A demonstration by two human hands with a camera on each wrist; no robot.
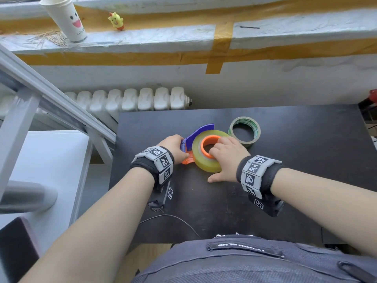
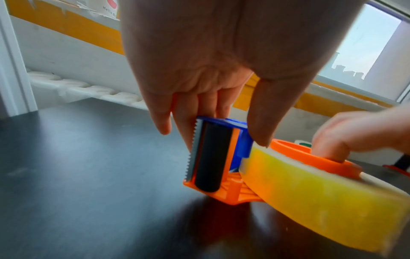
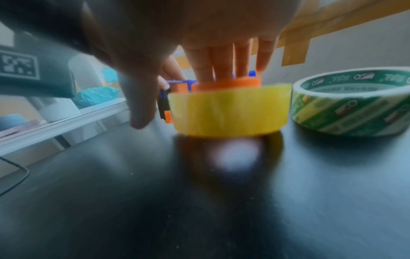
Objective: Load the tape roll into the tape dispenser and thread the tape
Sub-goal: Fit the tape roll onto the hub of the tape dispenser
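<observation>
An orange and blue tape dispenser (image 1: 199, 133) lies on its side on the black table (image 1: 285, 190). A yellowish clear tape roll (image 1: 204, 165) sits over its orange hub (image 1: 206, 142). My left hand (image 1: 180, 148) pinches the dispenser's front end, thumb and fingers either side of the black roller (image 2: 210, 157) and toothed blade (image 2: 193, 149). My right hand (image 1: 219, 162) rests on the roll, with straight fingers (image 3: 221, 68) pressing on and into the hub (image 3: 226, 85) and the thumb spread on the table beside the roll (image 3: 228, 108). No loose tape end is visible.
A green-printed tape roll (image 1: 256, 129) lies flat just right of the dispenser, close to my right fingers. A thin black cable (image 1: 173, 219) crosses the table's near edge. Behind the table stand a white radiator (image 1: 130, 99) and a sill with a paper cup (image 1: 65, 19).
</observation>
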